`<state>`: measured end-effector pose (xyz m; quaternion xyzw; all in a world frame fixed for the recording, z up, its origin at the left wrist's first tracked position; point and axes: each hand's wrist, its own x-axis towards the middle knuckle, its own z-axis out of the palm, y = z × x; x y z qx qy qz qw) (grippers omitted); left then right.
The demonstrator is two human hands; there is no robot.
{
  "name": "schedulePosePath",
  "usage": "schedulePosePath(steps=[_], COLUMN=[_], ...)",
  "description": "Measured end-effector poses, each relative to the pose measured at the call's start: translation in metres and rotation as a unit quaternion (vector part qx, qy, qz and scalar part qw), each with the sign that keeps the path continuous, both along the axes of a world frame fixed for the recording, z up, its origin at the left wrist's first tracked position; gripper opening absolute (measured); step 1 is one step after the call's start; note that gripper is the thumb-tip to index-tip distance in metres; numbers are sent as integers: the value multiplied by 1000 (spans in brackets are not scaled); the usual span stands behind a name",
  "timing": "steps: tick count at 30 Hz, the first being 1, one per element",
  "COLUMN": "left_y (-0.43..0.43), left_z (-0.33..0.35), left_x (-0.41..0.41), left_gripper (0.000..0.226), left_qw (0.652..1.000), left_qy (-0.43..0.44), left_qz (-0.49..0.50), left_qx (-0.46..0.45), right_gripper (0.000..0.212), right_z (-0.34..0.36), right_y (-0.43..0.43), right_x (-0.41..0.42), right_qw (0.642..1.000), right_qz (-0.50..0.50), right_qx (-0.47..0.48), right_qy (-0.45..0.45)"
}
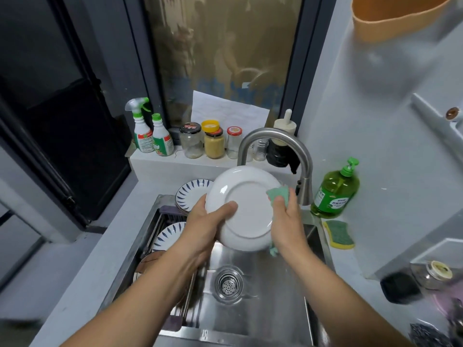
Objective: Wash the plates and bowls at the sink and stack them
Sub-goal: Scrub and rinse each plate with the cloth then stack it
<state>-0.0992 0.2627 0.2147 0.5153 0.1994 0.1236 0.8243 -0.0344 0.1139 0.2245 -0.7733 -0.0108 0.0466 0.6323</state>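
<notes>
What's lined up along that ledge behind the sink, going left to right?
spray bottle → green-capped bottle → black-lidded jar → yellow-topped jar → red-lidded jar → dark bottle with a cream stopper

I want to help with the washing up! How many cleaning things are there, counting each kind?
Spray bottle: 1
Green-capped bottle: 1
Pump soap bottle: 1
Sponge: 1
Green cloth: 1
Total: 5
</notes>
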Motion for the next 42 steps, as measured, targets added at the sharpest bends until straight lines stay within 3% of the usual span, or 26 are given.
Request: schedulePosePath(steps=[2,5,7,10,14,16,19,23,27,29,32,42], left_y=[12,30,44,66,106,116,141,175,229,238,252,280], left_z=[3,10,14,17,-10,-28,-53,-64,-109,-102,-100,-137], left_x=[-9,-21,-25,-32,-32,-29,-18,13,58,68,89,139], left_gripper=[56,57,51,49,78,83,75,49,98,84,41,35], left_qw=[998,984,971,949,930,956,990,985,965,959,956,932], left_qy=[-17,-39,-46,-40,10,50,68,127,213,232,215,304], left_qz=[-13,-35,-64,-87,-104,-110,-90,-43,-57,-83,-119,-115], left_qx=[56,169,224,300,354,268,85,107,142,141,163,159], right_gripper=[37,50,53,44,39,40,34,25,20,20,20,25], right_z=[4,9,11,8,-7,-16,-35,-55,-78,-84,-92,-135], right_y=[3,8,9,14,46,60,86,123,163,177,196,224], right_x=[14,14,11,15,18,18,23,34,55,64,80,124], right_qw=[985,917,869,841,871,892,921,941,958,960,962,959], right_qz=[6,79,121,102,82,80,88,67,75,73,70,24], right_qx=[117,255,308,335,298,273,203,142,38,-2,-56,-111], right_qy=[125,297,368,412,382,351,320,298,275,269,257,258])
